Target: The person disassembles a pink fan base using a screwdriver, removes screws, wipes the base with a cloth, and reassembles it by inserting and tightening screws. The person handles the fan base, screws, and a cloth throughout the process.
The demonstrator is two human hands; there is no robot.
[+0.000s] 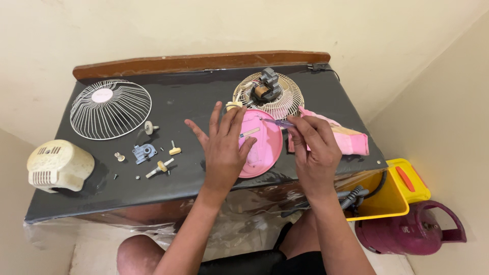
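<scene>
— Both hands, where are they?

— My left hand [222, 147] lies flat with fingers spread on the pink fan cover [265, 145], which sits close to the front edge of the black table [204, 97]. My right hand [316, 153] is pinched around a thin screwdriver [279, 122], tip over that cover.

— Any room to move?

— Bare tabletop between the cover and the small parts [153, 155] to my left. Further left, a white wire grille [110, 108] and a cream motor housing [58, 165] near the left edge. Behind the cover, the back grille with the motor [268, 91]; a pink cloth [346, 137] to the right.

— Containers?

— A yellow box [395, 196] just off the table's right end, with a black cable and grey plug hanging into it. A magenta gas cylinder [412, 231] stands beside it.

— The room?

— Cream walls, a corner on the right, a wooden board behind the table.
</scene>
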